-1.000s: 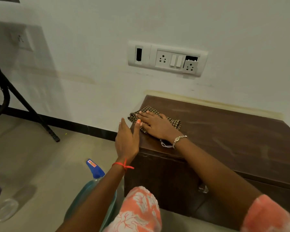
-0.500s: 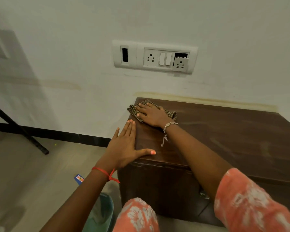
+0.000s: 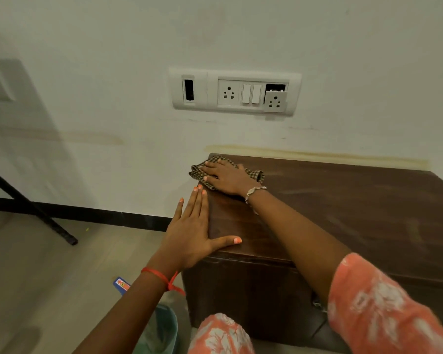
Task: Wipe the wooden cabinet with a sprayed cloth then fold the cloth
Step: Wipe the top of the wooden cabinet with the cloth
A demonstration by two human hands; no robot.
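Right hand (image 3: 225, 178): grip laid flat, fingers spread, palm pressed down on the checked cloth (image 3: 253, 173); nothing is clamped. Cloth is held crumpled at the far left corner of the wooden cabinet (image 3: 343, 200), against the wall, one fold overhanging the cabinet's left edge.

Left hand (image 3: 192, 233): grip apart, nothing held, palm braced along the cabinet's left edge, thumb laid across the top near the front corner. A second ago this hand was edge-on against the cabinet's side; it has since been turned flat and shifted forward. The cloth has been pushed from nearer the front to the back corner.

Judged: wiping is under way, left strip of the top covered; streaks to the right suggest passes remaining. Folding not begun.

Spray bottle (image 3: 122, 284) is glimpsed on the floor, left of the cabinet, mostly hidden by the left forearm.
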